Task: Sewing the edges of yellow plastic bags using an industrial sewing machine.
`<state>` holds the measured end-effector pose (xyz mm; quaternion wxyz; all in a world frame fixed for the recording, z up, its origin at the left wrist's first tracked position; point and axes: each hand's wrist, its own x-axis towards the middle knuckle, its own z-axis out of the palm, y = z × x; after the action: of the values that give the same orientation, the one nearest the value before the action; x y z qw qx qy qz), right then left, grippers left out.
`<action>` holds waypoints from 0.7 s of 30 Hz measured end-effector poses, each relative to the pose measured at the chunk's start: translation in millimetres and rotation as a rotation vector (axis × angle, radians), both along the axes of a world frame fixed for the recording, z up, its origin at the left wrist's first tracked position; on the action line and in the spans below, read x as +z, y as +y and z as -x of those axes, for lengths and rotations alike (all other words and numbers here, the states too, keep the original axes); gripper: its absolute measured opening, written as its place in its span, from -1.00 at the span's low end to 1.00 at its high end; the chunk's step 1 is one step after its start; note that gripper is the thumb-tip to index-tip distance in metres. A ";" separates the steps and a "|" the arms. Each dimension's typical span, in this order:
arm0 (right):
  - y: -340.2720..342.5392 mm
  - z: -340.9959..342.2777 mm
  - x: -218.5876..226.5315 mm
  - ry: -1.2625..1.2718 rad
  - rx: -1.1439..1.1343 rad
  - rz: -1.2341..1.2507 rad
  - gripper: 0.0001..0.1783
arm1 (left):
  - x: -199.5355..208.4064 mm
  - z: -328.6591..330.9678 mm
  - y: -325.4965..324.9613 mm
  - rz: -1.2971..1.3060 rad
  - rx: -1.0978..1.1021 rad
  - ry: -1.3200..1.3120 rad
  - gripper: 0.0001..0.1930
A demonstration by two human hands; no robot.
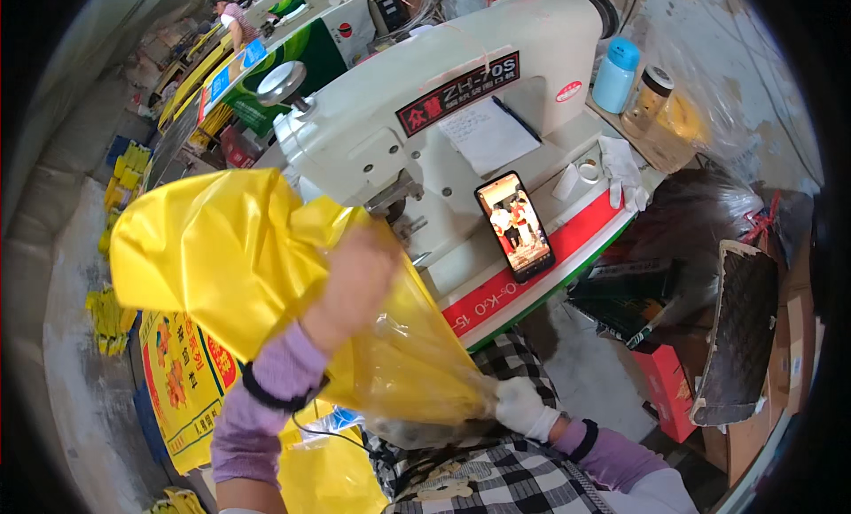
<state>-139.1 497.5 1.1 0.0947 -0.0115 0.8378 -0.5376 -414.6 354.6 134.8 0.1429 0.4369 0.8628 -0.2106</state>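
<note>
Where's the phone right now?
In the head view, the phone is right of centre, just below the paper and partly over the red strip.

From the person's head, one wide fisheye view faces down, close over the hands (359, 279) (525, 408) and sewing machine (372, 115).

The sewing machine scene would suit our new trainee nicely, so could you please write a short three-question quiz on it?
1. True or false: the right hand wears a white glove.
2. At the sewing machine, which thing has a lit screen: (A) the paper, (B) the phone, (C) the bottle?
3. Fill in the colour: the big plastic bag by the left hand is ____.

Key: 1. True; 2. B; 3. yellow.
</note>
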 end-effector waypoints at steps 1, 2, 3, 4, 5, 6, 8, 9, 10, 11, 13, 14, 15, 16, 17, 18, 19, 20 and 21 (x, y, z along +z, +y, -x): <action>-5.1 -2.7 1.6 0.011 0.019 0.004 -0.39 | -10.8 -32.4 -14.8 -0.266 -0.282 -0.098 -0.53; -14.1 -8.0 0.9 0.004 -0.015 0.035 -0.40 | -19.7 -64.3 -37.5 -0.524 -0.559 -0.187 -0.38; -17.2 -12.0 0.3 -0.017 -0.068 0.050 -0.41 | -15.6 -88.0 -54.4 -0.288 -0.467 -0.261 -0.28; -16.4 -12.4 4.9 -0.016 -0.047 0.054 -0.41 | -6.1 -106.3 -71.2 -0.045 -0.359 -0.335 -0.17; -12.3 -12.0 14.8 0.094 -0.079 0.004 -0.42 | -0.6 -112.2 -89.5 -0.048 -0.338 -0.332 -0.17; -9.3 -9.2 21.8 0.207 -0.126 -0.046 -0.44 | 3.5 -107.6 -108.6 0.035 -0.138 -0.369 -0.12; -10.6 -4.6 24.8 0.116 -0.061 -0.111 -0.45 | 14.8 -100.5 -124.4 0.114 0.059 -0.406 -0.08; -10.4 -3.7 26.0 0.109 -0.087 -0.066 -0.44 | 33.3 -105.7 -119.8 0.104 0.060 -0.543 -0.05; -11.3 -1.4 27.8 0.101 -0.114 -0.021 -0.44 | 48.1 -109.2 -116.4 0.095 0.059 -0.682 -0.02; -16.0 11.2 32.9 0.192 -0.147 0.069 -0.44 | 55.1 -107.8 -117.4 0.101 -0.006 -0.666 0.03; -21.0 40.0 31.4 0.221 -0.151 0.075 -0.44 | 47.0 -87.5 -141.2 0.171 -0.138 -0.366 -0.09; -25.5 57.4 27.4 0.244 -0.162 0.084 -0.45 | 37.8 -71.8 -159.2 0.243 -0.269 -0.069 -0.21; -31.2 78.8 15.9 0.432 -0.224 0.076 -0.45 | 27.4 -46.7 -172.7 0.160 -0.244 0.068 -0.37; -38.1 102.6 6.3 0.618 -0.279 0.082 -0.45 | 18.5 -16.9 -187.5 0.088 -0.210 0.204 -0.52; -37.8 122.9 17.8 0.462 -0.207 0.009 -0.45 | 17.8 9.1 -205.3 -0.035 -0.197 0.286 -0.67; -38.0 141.4 30.4 0.305 -0.134 -0.059 -0.45 | 23.9 24.3 -217.0 -0.151 -0.183 0.368 -0.79; -40.3 161.9 31.0 0.270 -0.159 -0.104 -0.47 | 30.0 34.0 -212.8 -0.156 -0.191 0.361 -0.79; -40.8 178.2 26.6 0.238 -0.190 -0.151 -0.48 | 40.7 41.0 -205.4 -0.102 -0.184 0.303 -0.82; -38.5 188.3 19.2 0.235 -0.200 -0.157 -0.48 | 46.5 44.6 -201.3 -0.046 -0.176 0.247 -0.84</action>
<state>-327.4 459.0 20.2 -0.0575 0.0167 0.8794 -0.4722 -459.3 153.3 181.3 0.0065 0.4846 0.8368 -0.2547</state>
